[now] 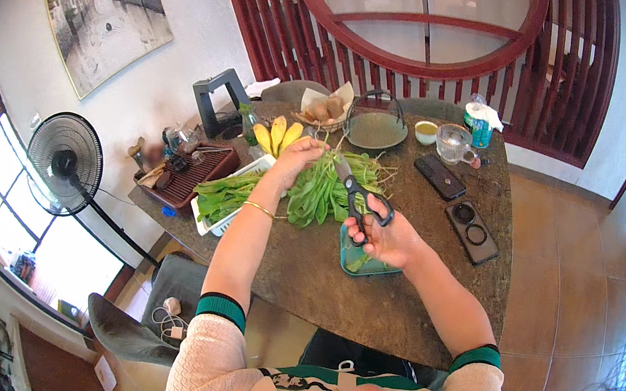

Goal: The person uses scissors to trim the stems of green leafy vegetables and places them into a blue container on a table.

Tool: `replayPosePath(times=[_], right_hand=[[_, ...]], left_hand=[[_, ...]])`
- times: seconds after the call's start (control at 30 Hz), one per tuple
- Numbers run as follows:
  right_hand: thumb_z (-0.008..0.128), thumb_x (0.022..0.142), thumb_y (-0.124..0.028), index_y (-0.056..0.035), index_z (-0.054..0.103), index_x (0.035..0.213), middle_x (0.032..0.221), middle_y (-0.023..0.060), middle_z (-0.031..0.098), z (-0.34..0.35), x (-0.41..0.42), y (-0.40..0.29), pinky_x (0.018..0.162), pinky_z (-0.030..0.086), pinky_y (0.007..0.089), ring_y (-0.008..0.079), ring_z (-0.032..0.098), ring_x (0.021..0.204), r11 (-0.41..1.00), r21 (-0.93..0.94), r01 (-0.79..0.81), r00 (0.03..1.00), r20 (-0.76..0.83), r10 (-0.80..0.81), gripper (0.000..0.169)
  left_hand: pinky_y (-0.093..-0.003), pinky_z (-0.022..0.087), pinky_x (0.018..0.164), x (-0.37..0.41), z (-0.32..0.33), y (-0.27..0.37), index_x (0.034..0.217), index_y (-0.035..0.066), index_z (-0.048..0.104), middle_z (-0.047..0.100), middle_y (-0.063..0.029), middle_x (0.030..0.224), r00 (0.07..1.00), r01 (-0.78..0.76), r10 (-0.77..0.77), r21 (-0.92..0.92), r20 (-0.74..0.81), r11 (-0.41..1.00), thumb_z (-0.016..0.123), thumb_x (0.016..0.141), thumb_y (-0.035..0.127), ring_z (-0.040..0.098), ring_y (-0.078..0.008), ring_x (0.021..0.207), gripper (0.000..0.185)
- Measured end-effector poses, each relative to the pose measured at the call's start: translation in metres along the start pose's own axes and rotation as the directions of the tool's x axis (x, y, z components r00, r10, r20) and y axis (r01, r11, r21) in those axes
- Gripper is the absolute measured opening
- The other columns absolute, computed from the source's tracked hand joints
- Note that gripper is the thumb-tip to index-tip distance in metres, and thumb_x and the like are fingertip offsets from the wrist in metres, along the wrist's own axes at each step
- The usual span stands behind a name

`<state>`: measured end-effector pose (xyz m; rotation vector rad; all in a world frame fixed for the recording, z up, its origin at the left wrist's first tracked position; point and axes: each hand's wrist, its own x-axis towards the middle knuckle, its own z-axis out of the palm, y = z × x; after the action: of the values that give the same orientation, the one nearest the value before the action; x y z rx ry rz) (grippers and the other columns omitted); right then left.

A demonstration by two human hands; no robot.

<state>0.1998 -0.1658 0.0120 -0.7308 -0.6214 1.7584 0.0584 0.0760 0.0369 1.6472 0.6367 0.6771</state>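
My right hand (382, 234) grips the black handles of a pair of scissors (356, 192). Their blades point up and left, at the root end of the greens in my left hand (301, 158). That hand pinches the stems of a leafy green vegetable (327, 156). Below and right of it lies a heap of leafy greens (319, 193) with thin roots spreading to the right. A white plastic basket (204, 226) holding more greens stands left of my left forearm. Under my right hand is a teal tray (372, 270) with some leaf scraps, partly hidden.
Bananas (277, 134), a basket of brown produce (324, 108) and a handled dish (376, 131) stand behind the greens. A glass cup (453, 143), white bowl (425, 132), phone (439, 176) and dark rectangular device (471, 232) sit right. A slatted tea tray (197, 171) and standing fan (65, 163) are left.
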Motion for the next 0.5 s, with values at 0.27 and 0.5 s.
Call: replayPosePath(times=[0.27, 0.5], right_hand=[[0.062, 0.077, -0.055, 0.0032, 0.056, 0.091, 0.076, 0.0047, 0.057, -0.024, 0.069, 0.018, 0.044, 0.049, 0.0193, 0.0109, 0.056, 0.059, 0.977, 0.162, -0.135, 0.989, -0.041, 0.144, 0.06], [0.063, 0.078, -0.052, 0.0032, 0.054, 0.095, 0.077, 0.0041, 0.057, -0.032, 0.08, 0.016, 0.045, 0.048, 0.0195, 0.0105, 0.056, 0.061, 0.982, 0.14, -0.123, 0.983, -0.121, 0.14, 0.059]], left_hand=[[-0.0263, 0.04, 0.075, 0.0, -0.014, 0.0, 0.092, 0.015, 0.064, 0.06, 0.0051, 0.096, 0.994, 0.029, -0.036, -0.073, -0.099, 0.997, 0.058, 0.083, 0.016, 0.052, -0.0075, 0.085, 0.011], [-0.0307, 0.047, 0.079, -0.013, -0.052, 0.039, 0.11, 0.009, 0.057, 0.059, -0.0021, 0.096, 0.969, -0.244, 0.188, -0.485, -0.163, 0.84, 0.056, 0.087, 0.016, 0.058, -0.0158, 0.089, 0.024]])
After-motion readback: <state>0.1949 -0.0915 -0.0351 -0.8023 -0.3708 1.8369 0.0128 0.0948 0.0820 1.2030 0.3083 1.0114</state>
